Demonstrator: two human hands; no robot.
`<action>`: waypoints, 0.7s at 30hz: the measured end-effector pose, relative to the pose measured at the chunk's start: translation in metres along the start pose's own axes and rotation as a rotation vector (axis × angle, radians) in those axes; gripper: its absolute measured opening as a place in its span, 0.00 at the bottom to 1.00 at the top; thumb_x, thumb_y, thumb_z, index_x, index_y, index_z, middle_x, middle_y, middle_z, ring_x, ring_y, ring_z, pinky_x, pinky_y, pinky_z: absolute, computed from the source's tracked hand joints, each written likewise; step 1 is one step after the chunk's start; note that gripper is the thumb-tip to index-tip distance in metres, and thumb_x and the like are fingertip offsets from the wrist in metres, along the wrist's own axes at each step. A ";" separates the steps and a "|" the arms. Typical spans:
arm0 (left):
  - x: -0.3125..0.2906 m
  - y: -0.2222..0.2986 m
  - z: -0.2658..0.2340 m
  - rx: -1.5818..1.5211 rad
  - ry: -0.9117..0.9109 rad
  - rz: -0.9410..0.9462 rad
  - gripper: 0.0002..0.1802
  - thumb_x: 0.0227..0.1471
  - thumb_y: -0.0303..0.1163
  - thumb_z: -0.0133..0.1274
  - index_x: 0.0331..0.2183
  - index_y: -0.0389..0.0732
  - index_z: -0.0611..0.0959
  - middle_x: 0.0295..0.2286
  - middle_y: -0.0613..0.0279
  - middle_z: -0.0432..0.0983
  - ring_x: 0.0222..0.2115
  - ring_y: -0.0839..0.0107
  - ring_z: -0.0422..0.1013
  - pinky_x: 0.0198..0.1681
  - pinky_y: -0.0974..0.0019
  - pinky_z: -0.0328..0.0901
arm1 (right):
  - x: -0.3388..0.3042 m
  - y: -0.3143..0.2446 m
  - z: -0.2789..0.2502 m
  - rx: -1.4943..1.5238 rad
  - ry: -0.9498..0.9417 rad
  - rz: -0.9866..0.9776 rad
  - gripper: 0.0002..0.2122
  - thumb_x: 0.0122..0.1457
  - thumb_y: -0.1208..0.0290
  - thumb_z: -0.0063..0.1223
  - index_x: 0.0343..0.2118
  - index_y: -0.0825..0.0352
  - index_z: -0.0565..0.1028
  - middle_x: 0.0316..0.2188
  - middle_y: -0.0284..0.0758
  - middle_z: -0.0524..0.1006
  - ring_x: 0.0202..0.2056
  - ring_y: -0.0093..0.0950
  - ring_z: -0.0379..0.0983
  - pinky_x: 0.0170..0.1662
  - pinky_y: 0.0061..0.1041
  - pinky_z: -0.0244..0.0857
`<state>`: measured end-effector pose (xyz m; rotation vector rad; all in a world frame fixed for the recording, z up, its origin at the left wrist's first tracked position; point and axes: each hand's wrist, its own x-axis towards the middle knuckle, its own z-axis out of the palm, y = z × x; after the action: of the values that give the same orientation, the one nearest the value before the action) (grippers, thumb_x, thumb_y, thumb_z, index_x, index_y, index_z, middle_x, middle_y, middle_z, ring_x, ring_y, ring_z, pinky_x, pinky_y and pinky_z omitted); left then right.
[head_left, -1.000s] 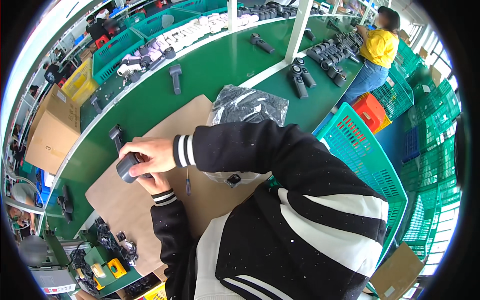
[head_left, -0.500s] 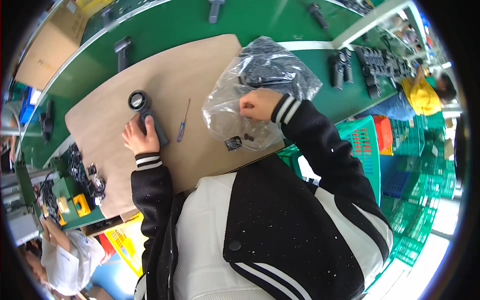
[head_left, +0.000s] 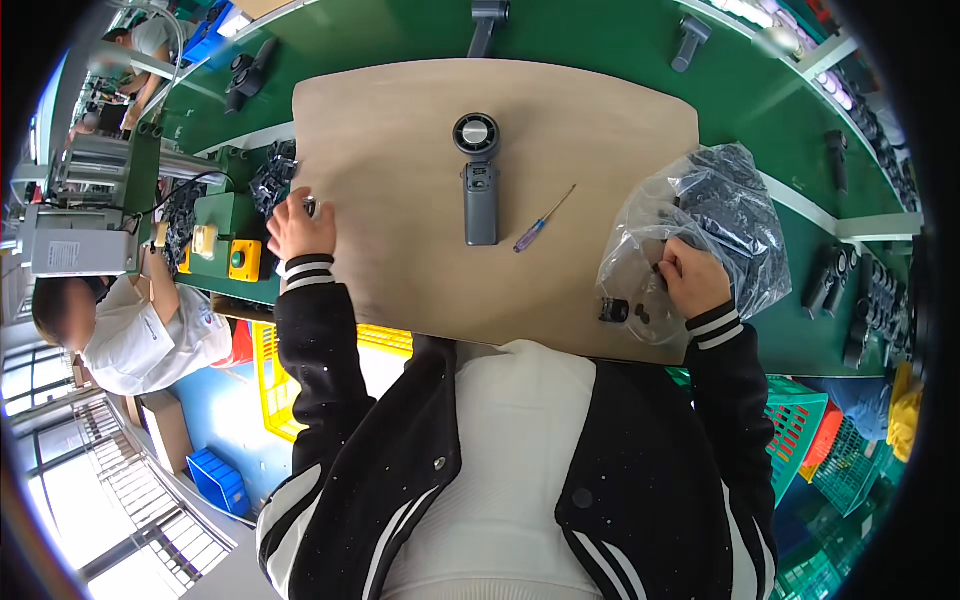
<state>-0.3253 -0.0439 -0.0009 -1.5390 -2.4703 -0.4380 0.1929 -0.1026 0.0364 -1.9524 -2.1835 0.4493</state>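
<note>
a clear plastic bag (head_left: 640, 215) lies at the right of the brown mat (head_left: 420, 290), reaching past its edge. in its far right part sits a dark bundle (head_left: 730, 205); small dark pieces (head_left: 641, 312) show at its near end. a black part (head_left: 613, 310) is by the bag's near left edge, inside or outside i cannot tell. the right hand (head_left: 692, 280) is at the bag, its fingers bunched; i cannot tell whether they grasp anything. the left hand (head_left: 302, 230) is at the mat's left edge, beside a small shiny part (head_left: 311, 207); its grip, too, i cannot tell. the grey handheld fan (head_left: 480, 205) lies mid-mat, head to the far side, touched by neither hand, with a screwdriver (head_left: 540, 225) just to its right. a yellow basket (head_left: 270, 375) stands near left, below the table; a green crate (head_left: 795, 420) stands near right.
</note>
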 end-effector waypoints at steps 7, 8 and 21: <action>0.025 -0.037 0.008 0.051 -0.100 0.006 0.16 0.46 0.44 0.52 0.40 0.58 0.79 0.37 0.67 0.77 0.40 0.58 0.71 0.44 0.51 0.59 | -0.009 -0.016 -0.012 0.033 -0.122 0.022 0.06 0.49 0.70 0.54 0.25 0.61 0.69 0.20 0.35 0.75 0.25 0.41 0.71 0.28 0.37 0.63; 0.027 -0.035 0.009 0.045 -0.094 0.017 0.16 0.46 0.44 0.52 0.40 0.58 0.79 0.37 0.67 0.77 0.40 0.58 0.71 0.44 0.51 0.59 | -0.010 -0.015 -0.011 0.034 -0.110 0.029 0.06 0.49 0.70 0.54 0.25 0.61 0.69 0.20 0.35 0.75 0.25 0.41 0.71 0.28 0.37 0.63; -0.025 0.089 -0.017 -1.048 -0.091 0.251 0.13 0.45 0.21 0.53 0.37 0.41 0.80 0.28 0.65 0.79 0.27 0.71 0.71 0.34 0.72 0.64 | -0.009 -0.006 0.000 0.254 -0.112 0.064 0.06 0.47 0.73 0.56 0.23 0.63 0.68 0.14 0.34 0.70 0.18 0.39 0.66 0.25 0.33 0.60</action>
<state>-0.2344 -0.0341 0.0201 -2.1646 -2.1017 -1.8329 0.1883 -0.1124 0.0390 -1.9030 -2.0147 0.8214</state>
